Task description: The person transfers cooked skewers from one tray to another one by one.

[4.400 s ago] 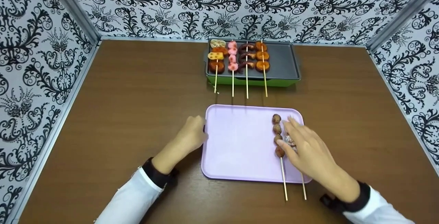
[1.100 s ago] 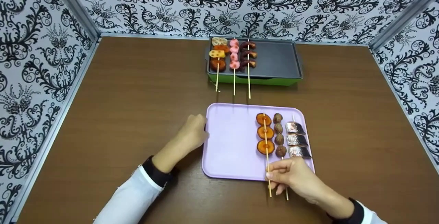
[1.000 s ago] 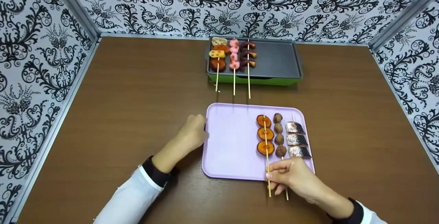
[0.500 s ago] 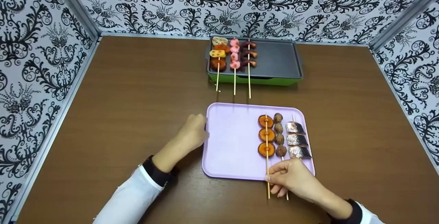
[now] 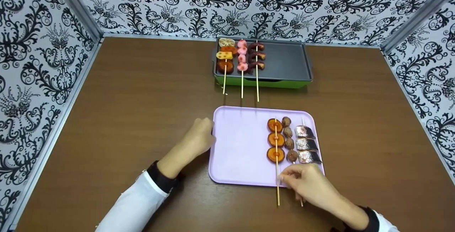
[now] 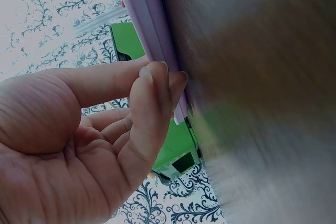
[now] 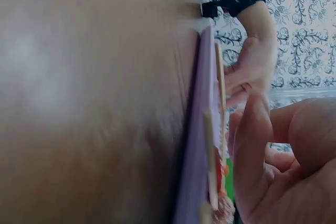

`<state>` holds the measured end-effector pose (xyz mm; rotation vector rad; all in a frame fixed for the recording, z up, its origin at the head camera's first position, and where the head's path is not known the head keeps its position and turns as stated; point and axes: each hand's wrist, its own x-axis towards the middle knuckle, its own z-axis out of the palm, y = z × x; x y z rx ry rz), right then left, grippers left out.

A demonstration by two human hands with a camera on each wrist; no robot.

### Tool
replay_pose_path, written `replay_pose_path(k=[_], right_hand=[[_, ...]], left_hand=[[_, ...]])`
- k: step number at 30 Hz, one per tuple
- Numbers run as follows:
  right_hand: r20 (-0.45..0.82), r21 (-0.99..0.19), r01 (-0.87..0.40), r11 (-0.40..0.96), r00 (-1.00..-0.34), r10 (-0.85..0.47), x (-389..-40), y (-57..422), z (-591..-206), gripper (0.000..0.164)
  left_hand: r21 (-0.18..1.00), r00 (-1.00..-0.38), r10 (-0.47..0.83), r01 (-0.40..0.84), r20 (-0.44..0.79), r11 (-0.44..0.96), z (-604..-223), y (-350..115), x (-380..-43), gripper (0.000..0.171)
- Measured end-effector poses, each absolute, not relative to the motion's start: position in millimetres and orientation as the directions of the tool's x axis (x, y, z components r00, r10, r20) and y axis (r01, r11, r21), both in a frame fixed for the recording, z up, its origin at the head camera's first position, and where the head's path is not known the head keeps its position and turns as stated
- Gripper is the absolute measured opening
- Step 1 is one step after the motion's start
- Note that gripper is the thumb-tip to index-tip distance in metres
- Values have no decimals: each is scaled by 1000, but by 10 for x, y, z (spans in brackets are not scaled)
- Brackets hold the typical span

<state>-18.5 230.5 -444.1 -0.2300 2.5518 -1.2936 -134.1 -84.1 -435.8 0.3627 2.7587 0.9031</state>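
Observation:
At the left rim of the lilac tray (image 5: 238, 146), my left hand (image 5: 197, 136) pinches the edge; the left wrist view shows thumb and fingers on the tray rim (image 6: 149, 24). A skewer of round orange slices (image 5: 276, 139) lies on the tray, its stick overhanging the front edge. My right hand (image 5: 312, 185) is over the front right corner, fingertips right at that stick; I cannot tell whether they pinch it. Beside it lie a skewer of brown balls (image 5: 289, 143), slightly slanted, its stick partly hidden by the hand, and a skewer of silvery fish pieces (image 5: 306, 144).
Behind the tray stands a green tabletop grill (image 5: 288, 61) with a dark plate. On its left half lie a mixed skewer (image 5: 225, 55), a pink skewer (image 5: 242, 56) and a dark purple tentacle-like skewer (image 5: 256, 56). Patterned walls (image 5: 231, 8) enclose the brown table (image 5: 149, 82).
The orange-slice skewer came from the grill to the tray and shifted slightly right. My right fingers have slid up its stick; the brown-ball skewer has turned a little. The left hand stays put.

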Motion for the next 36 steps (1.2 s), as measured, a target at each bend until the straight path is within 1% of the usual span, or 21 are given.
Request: replay_pose_path(k=[1, 2, 3, 5, 7, 8, 10, 12, 16, 20, 22, 25, 27, 33, 36], right_hand=[[-82, -793, -90, 602, -964, -253, -202, 2332, -4439, 2], [19, -760, -178, 625, -967, -253, -226, 2369, -4444, 4], [120, -712, -259, 653, -961, -251, -257, 2411, -4450, 8], [307, -570, -384, 726, -919, -246, -333, 2507, -4467, 13], [428, -435, -436, 788, -870, -245, -415, 2611, -4484, 14], [464, -381, -437, 815, -852, -241, -454, 2663, -4494, 14], [492, -326, -412, 851, -842, -220, -525, 2753, -4506, 14], [478, -324, -371, 870, -858, -188, -587, 2829, -4511, 14], [397, -366, -276, 889, -910, -119, -711, 2946, -4503, 15], [269, -392, -177, 903, -960, -71, -813, 3034, -4488, 18], [200, -396, -141, 907, -978, -65, -848, 3064, -4483, 20], [123, -400, -104, 910, -991, -60, -889, 3089, -4478, 21], [97, -400, -96, 911, -993, -62, -910, 3094, -4475, 20], [59, -424, -85, 901, -996, -66, -927, 3112, -4475, 14], [47, -424, -79, 902, -997, -65, -926, 3121, -4477, 12]], left_hand=[[601, -946, 297, 165, -127, 782, -4359, -842, -1342, 18], [601, -946, 297, 164, -129, 782, -4360, -842, -1342, 17], [600, -946, 298, 165, -129, 783, -4356, -842, -1341, 17], [601, -945, 299, 164, -130, 782, -4352, -843, -1341, 17], [600, -946, 303, 175, -118, 781, -4351, -847, -1340, 18], [600, -946, 304, 179, -113, 780, -4351, -850, -1340, 18], [602, -946, 306, 185, -105, 777, -4349, -853, -1340, 19], [603, -947, 307, 189, -98, 775, -4348, -858, -1338, 18], [608, -947, 302, 179, -106, 774, -4343, -862, -1335, 17], [614, -947, 301, 171, -114, 771, -4343, -858, -1330, 18], [619, -945, 306, 171, -118, 766, -4350, -856, -1330, 21], [631, -944, 311, 173, -113, 756, -4357, -859, -1328, 25], [634, -943, 313, 175, -112, 753, -4359, -864, -1326, 26], [622, -947, 295, 155, -127, 767, -4340, -854, -1324, 20], [614, -955, 266, 129, -135, 778, -4316, -835, -1305, 17]])
